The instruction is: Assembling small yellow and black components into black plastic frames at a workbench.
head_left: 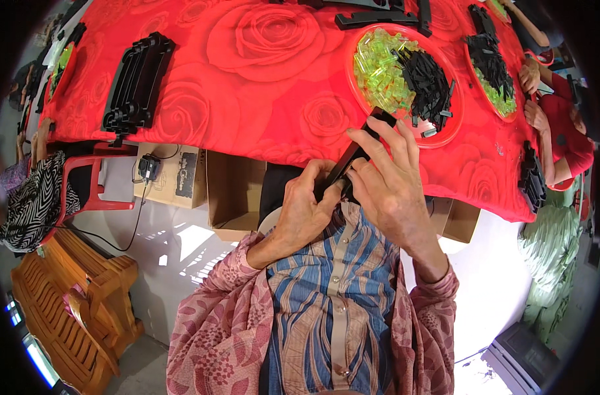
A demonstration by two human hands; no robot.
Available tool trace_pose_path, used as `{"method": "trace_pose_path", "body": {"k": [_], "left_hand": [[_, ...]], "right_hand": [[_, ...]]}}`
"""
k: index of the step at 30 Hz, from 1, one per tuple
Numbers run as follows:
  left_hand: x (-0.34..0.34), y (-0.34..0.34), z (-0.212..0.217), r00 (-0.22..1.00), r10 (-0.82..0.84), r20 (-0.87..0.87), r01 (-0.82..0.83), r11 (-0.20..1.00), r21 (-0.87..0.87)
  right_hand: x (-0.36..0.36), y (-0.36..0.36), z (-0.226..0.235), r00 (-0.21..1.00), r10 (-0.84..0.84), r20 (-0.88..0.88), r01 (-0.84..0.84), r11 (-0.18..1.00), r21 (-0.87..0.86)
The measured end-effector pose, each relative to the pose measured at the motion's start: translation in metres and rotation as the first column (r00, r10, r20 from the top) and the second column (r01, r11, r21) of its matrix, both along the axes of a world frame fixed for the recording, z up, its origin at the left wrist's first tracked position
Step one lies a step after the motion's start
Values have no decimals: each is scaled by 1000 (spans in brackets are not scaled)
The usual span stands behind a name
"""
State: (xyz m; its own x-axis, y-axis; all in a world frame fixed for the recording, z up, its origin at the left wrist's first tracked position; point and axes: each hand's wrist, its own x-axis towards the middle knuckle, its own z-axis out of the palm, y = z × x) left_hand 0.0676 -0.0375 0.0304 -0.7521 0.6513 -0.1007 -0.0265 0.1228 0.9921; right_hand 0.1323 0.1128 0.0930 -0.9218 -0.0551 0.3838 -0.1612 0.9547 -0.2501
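A long black plastic strip [354, 150] slants up and to the right between my hands, over the table's front edge. My left hand [304, 204] pinches its lower end between thumb and fingers. My right hand [393, 187] is closed on it farther up, with fingers bent over its upper part. Whether a small piece sits between the fingertips is hidden. Just beyond the strip lies a round red tray [350, 78]. Clear yellow-green plastic pieces [381, 69] fill its left side, and small black pieces [426, 82] are heaped on its right.
Stacked black strips [138, 82] lie left on the red rose-patterned tablecloth [260, 39]; more black strips [379, 20] lie at the back. A second tray [491, 76] stands right, near a co-worker in red [567, 128]. Cardboard boxes [237, 191] stand beneath. A wooden bench [66, 309] is lower left.
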Motion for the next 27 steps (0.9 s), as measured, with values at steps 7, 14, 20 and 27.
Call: {"method": "trace_pose_path", "body": {"k": [7,14,20,27], "left_hand": [[7,5,-8,996,49,80,-52,998,28],[4,8,-13,998,44,50,-44,999,2],[1,6,-12,1000,28,1,-28,999,-19],[0,7,-25,1000,11,-18,-11,1000,24]], "right_hand": [[4,-14,-11,992,-125,-35,122,990,-67],[-3,-18,-12,972,-235,1,234,967,-100],[-1,-15,-26,974,-217,64,222,971,-83],[-4,-21,-28,955,-295,27,295,955,-12]]}}
